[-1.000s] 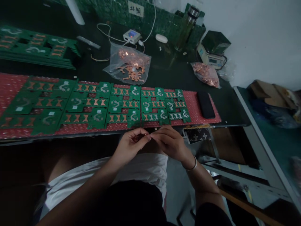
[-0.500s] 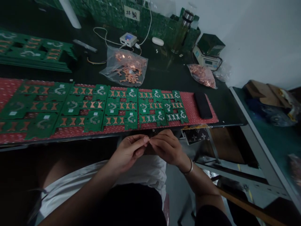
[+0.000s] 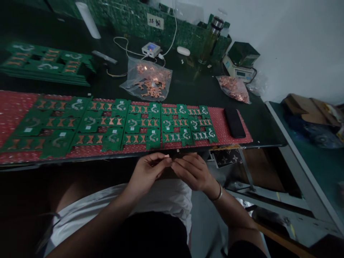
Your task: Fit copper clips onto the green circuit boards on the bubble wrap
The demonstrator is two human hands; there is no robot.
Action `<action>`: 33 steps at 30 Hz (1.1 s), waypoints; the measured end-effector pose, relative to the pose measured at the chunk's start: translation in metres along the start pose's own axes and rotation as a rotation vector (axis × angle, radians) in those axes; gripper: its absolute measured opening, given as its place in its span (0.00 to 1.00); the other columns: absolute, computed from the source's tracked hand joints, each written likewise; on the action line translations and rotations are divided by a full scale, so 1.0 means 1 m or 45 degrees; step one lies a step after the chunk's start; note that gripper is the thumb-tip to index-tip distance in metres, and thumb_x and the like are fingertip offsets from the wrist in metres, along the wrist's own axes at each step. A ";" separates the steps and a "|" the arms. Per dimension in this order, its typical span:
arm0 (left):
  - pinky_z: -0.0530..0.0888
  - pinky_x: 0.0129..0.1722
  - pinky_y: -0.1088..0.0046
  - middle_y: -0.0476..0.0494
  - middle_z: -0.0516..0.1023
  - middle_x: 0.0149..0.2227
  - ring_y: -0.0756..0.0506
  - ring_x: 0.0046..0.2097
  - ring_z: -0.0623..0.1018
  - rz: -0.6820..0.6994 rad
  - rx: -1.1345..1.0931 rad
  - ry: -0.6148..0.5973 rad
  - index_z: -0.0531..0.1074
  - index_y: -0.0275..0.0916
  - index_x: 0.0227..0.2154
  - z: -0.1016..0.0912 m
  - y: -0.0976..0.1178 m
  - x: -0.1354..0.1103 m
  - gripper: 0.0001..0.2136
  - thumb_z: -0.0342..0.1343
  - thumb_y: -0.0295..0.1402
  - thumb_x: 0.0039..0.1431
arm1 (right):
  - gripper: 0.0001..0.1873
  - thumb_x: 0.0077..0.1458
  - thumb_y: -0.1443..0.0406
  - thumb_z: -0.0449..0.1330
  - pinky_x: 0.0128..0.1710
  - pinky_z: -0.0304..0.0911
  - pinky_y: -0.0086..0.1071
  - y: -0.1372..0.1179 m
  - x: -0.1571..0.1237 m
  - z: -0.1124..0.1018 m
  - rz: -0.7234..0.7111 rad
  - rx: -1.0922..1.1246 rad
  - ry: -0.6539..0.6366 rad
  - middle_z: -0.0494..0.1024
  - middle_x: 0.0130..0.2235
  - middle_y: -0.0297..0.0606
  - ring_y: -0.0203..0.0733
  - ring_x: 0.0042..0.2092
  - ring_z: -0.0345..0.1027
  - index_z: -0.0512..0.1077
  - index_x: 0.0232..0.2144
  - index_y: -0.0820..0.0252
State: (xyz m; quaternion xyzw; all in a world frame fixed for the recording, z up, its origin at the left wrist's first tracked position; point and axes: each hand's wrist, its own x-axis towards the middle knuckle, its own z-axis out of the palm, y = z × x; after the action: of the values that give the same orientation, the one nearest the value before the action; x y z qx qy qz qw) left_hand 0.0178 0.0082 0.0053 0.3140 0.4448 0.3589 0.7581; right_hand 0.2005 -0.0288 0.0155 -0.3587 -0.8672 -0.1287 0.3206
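My left hand (image 3: 148, 172) is in front of the bench edge above my lap, thumb and fingertips pinched together. A small pale, coppery bit shows at its fingertips, too small to name surely. My right hand (image 3: 194, 171) meets it fingertip to fingertip, its fingers curled and pressed together; what they hold is hidden. Just beyond both hands, several green circuit boards (image 3: 142, 125) lie in a row on red bubble wrap (image 3: 219, 123). Bow-shaped copper pieces (image 3: 108, 120) sit on them in rows. In the nearest row of the rightmost board (image 3: 202, 123), silver pads show instead.
Behind the boards lies an open clear bag of copper pieces (image 3: 153, 80); another copper-filled bag (image 3: 233, 89) is near a scale (image 3: 239, 71). A phone (image 3: 234, 123) rests at the wrap's right end. Stacked boards (image 3: 48, 66) stand back left, a glass bottle (image 3: 211, 41) at the back.
The camera view has shifted slightly, so the bench things appear a little further right and lower. My left fingers have changed their pinch, and the pale bit now shows at their tips.
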 end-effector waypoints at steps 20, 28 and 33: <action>0.50 0.18 0.80 0.52 0.65 0.19 0.57 0.19 0.58 0.112 0.018 -0.052 0.80 0.36 0.32 -0.011 0.005 -0.002 0.16 0.65 0.46 0.52 | 0.08 0.63 0.69 0.59 0.46 0.72 0.41 0.053 0.027 0.023 0.367 0.502 -0.093 0.81 0.44 0.40 0.42 0.45 0.72 0.74 0.44 0.56; 0.49 0.17 0.79 0.52 0.66 0.20 0.57 0.18 0.59 0.053 -0.115 -0.050 0.80 0.36 0.30 -0.010 0.011 -0.006 0.14 0.66 0.44 0.51 | 0.10 0.65 0.68 0.55 0.49 0.71 0.44 0.063 0.022 0.039 0.389 0.435 -0.240 0.80 0.46 0.40 0.44 0.48 0.69 0.75 0.45 0.56; 0.50 0.17 0.78 0.49 0.69 0.22 0.56 0.18 0.61 0.051 -0.172 -0.036 0.80 0.35 0.29 -0.011 0.013 -0.005 0.17 0.62 0.47 0.53 | 0.12 0.66 0.69 0.53 0.51 0.70 0.43 0.063 0.024 0.039 0.304 0.372 -0.292 0.79 0.46 0.42 0.44 0.49 0.68 0.75 0.45 0.58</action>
State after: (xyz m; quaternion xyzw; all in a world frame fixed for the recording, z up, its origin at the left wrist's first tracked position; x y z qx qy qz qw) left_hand 0.0027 0.0127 0.0130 0.2758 0.4024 0.3986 0.7766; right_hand 0.2143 0.0464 0.0010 -0.4208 -0.8588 0.0789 0.2814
